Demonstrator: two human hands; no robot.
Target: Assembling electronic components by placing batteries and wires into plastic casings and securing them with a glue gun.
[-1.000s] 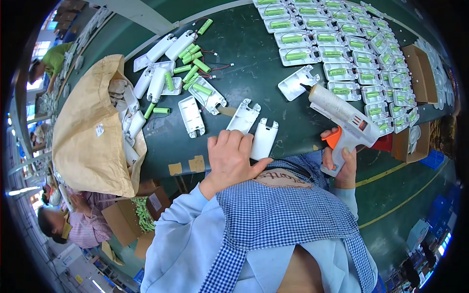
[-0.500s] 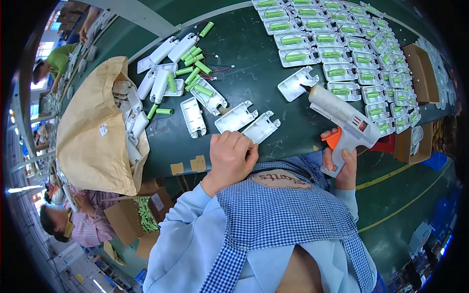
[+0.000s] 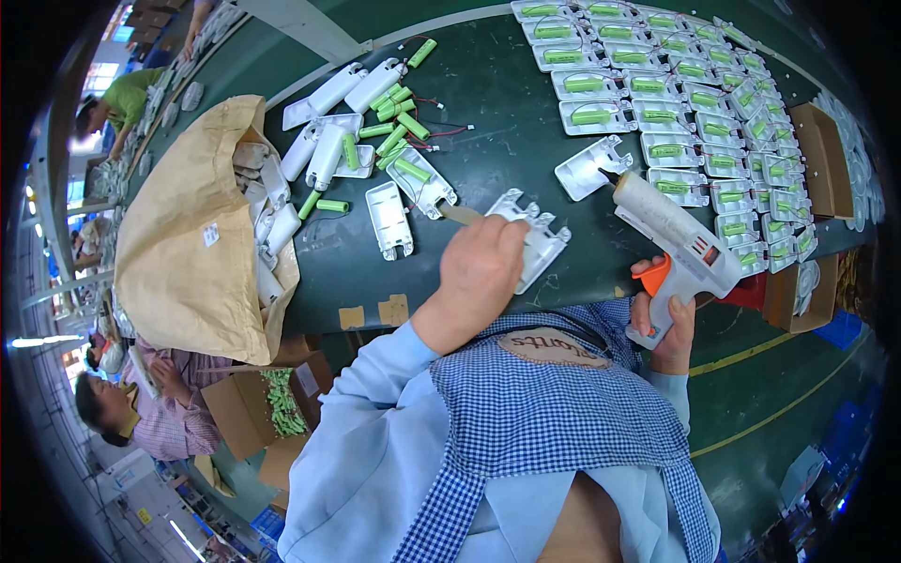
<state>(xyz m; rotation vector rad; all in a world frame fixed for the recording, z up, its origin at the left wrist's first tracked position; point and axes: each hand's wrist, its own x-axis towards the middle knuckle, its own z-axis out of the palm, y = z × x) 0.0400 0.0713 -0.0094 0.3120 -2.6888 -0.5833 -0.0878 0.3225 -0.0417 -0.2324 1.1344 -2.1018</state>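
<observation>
My left hand (image 3: 477, 272) is closed on the edge of a white plastic battery housing (image 3: 544, 246) near the table's front edge. A second similar housing seems to overlap it, partly hidden by my fingers. In my right hand (image 3: 672, 342) is a white hot glue gun (image 3: 690, 246) with an orange trigger, my fingers wrapped round its handle. The gun's dark nozzle tip is beside another open white housing (image 3: 591, 171), which lies alone on the table. Left of my left hand lie an upturned housing shell (image 3: 388, 221) and a shell with a green battery (image 3: 413, 171) on it.
Rows of housings with green batteries (image 3: 668, 152) fill the table's far right. Loose batteries (image 3: 404, 105) with wires and white housings (image 3: 328, 150) lie at the left, beside a tan sack (image 3: 188, 253) of housings. Cardboard boxes (image 3: 821, 159) stand right. Two other people work at the left.
My left hand has moved right and away from me, bringing two housings together and turning them. The glue gun stays in my right hand, its nozzle still by the lone housing.
</observation>
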